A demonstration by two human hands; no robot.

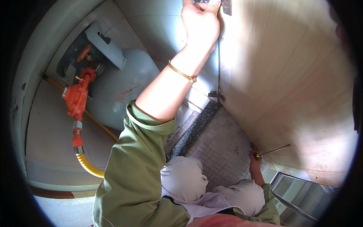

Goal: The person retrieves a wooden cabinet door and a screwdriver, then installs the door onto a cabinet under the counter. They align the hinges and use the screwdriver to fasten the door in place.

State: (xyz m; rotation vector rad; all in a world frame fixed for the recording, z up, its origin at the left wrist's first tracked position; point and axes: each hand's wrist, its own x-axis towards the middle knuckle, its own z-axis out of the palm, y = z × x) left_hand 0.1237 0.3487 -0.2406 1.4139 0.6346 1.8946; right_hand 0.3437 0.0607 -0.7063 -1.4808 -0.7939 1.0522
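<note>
My left hand [202, 23] reaches up to the top of the view, its fingers partly cut off by the frame edge. They are closed on a metal hinge [227, 6] at the edge of a pale wooden cabinet door [272, 75]. Low on the right, my right hand [255, 163] grips a screwdriver [278, 149] by its black and yellow handle. The screwdriver's thin shaft points right, in front of the door's lower part. A second, brownish hinge [216, 95] sits lower on the door's edge.
Inside the cabinet at left lies a grey gas cylinder [128, 72] with an orange-red regulator [77, 94] and a yellow hose [89, 166]. A dark speckled stone sill [194, 128] borders the tiled floor [219, 143]. A metal-framed glass item [298, 193] stands at lower right.
</note>
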